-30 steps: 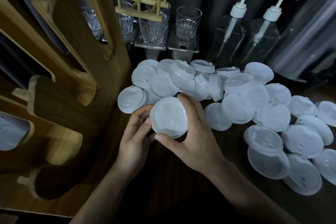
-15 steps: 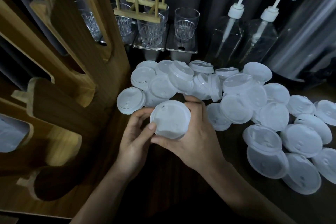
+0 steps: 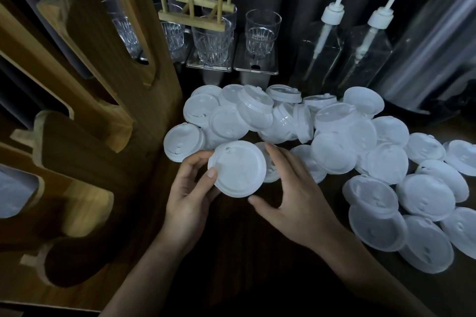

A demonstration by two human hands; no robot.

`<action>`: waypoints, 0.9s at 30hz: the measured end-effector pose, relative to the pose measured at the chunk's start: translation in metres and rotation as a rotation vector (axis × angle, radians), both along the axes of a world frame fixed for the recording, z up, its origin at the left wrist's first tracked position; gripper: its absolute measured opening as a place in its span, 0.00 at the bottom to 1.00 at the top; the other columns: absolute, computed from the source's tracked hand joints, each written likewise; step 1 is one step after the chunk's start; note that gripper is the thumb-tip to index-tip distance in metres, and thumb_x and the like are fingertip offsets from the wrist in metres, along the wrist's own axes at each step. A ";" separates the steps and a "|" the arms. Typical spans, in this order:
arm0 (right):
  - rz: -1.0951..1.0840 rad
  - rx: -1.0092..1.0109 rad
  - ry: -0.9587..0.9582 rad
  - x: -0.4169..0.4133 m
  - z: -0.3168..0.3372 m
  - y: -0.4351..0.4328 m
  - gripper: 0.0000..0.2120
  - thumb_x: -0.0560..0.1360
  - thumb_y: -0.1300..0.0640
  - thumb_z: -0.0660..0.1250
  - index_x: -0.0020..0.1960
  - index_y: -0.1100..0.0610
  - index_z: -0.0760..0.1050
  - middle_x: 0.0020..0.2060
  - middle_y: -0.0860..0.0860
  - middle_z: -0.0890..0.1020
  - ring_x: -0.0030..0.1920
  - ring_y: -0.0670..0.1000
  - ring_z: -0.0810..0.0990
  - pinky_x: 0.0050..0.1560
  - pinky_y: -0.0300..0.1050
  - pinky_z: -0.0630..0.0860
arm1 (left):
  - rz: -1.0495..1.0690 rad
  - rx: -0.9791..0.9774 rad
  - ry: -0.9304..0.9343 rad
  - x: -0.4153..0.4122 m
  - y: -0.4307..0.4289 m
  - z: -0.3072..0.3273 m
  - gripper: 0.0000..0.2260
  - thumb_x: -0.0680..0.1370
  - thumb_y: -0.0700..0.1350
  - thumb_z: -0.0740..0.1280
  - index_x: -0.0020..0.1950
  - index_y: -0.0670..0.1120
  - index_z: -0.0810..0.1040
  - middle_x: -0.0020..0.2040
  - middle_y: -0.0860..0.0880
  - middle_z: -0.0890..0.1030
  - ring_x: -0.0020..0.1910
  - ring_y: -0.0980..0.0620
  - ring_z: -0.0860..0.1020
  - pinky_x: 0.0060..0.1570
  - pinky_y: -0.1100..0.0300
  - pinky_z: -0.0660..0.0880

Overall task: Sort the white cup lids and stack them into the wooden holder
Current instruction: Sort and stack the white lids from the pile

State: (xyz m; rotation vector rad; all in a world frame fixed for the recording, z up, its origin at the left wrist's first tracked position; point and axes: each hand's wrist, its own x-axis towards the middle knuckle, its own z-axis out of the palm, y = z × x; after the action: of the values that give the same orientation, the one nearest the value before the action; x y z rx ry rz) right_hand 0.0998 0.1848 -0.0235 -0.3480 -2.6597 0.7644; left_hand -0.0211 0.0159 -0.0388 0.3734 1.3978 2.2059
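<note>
The left hand (image 3: 189, 195) grips the held lid (image 3: 237, 168) by its rim, thumb on the face and fingers behind. The lid is tilted up toward the camera, apparently so that its type can be read before stacking. Whether this is one lid or a few nested together cannot be told.

The right hand (image 3: 296, 195) is spread and holds nothing. Its thumb lies just beside the lid's lower edge and its forefinger reaches past the far edge, a pose suited to steadying the lid or taking the next one.

The loose lids (image 3: 226, 121) lie heaped on the table (image 3: 231, 252) just beyond the hands and fan out to the right of the right hand, within easy reach.

The wooden holder (image 3: 85, 136) stands to the left of the left hand, its slots facing the work. One slot at the far left already shows stored lids (image 3: 13, 193).

Glasses (image 3: 262, 31) and pump bottles (image 3: 319, 54) stand well beyond the heap.
</note>
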 end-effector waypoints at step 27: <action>-0.208 -0.100 0.149 -0.007 0.007 0.034 0.40 0.69 0.45 0.79 0.77 0.50 0.67 0.67 0.47 0.71 0.64 0.48 0.75 0.61 0.42 0.76 | 0.033 0.049 -0.125 -0.005 -0.001 -0.001 0.15 0.81 0.45 0.67 0.68 0.47 0.74 0.66 0.50 0.82 0.70 0.45 0.79 0.58 0.49 0.82</action>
State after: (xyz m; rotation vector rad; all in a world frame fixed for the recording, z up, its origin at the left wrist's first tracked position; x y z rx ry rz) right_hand 0.0929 0.2186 -0.0163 -0.5618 -2.4062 0.8239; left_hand -0.0257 0.0144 -0.0401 0.2268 1.2950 2.2520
